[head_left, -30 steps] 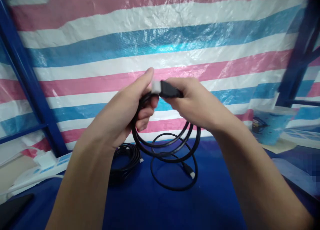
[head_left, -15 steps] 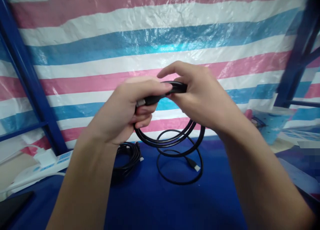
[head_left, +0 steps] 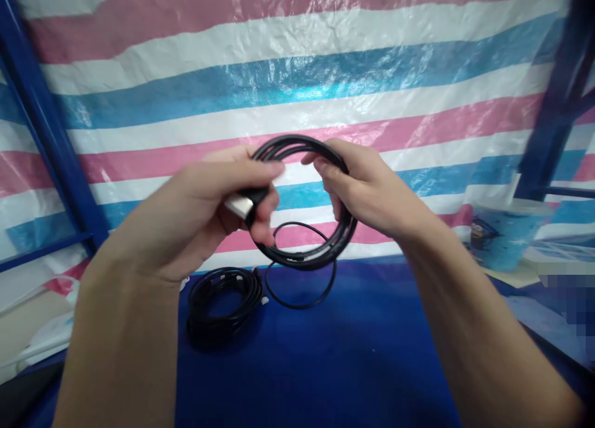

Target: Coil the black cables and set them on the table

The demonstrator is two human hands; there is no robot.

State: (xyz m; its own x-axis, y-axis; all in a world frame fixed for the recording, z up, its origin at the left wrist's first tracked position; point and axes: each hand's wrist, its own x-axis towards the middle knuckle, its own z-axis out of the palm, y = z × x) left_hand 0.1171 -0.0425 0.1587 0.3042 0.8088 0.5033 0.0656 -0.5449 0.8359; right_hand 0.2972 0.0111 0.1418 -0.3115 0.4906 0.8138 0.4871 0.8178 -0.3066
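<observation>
A black USB cable (head_left: pixel 297 263) is held up in several loops between my two hands. My left hand (head_left: pixel 218 192) is closed on the loops' left side, thumb on top, with a metal-tipped plug (head_left: pixel 240 205) sticking out toward the wrist. On the right side of the ring, my right hand (head_left: pixel 360 180) pinches the loops between thumb and fingers. A loose turn of thin black cable (head_left: pixel 301 307) hangs below the ring, over the blue table. Another coil of black cable (head_left: pixel 225 304) lies on the table below my left hand.
The blue table (head_left: pixel 316 372) stands against a striped plastic sheet (head_left: pixel 297 62). A light blue cup (head_left: pixel 504 236) with a straw is at the right. White cords and part of a power strip (head_left: pixel 49 338) lie at the left, near a dark flat object (head_left: pixel 30 384).
The coil has turned to show as a fuller ring. My right hand has moved down its right side, and the dangling end has drawn up, its plug no longer visible below.
</observation>
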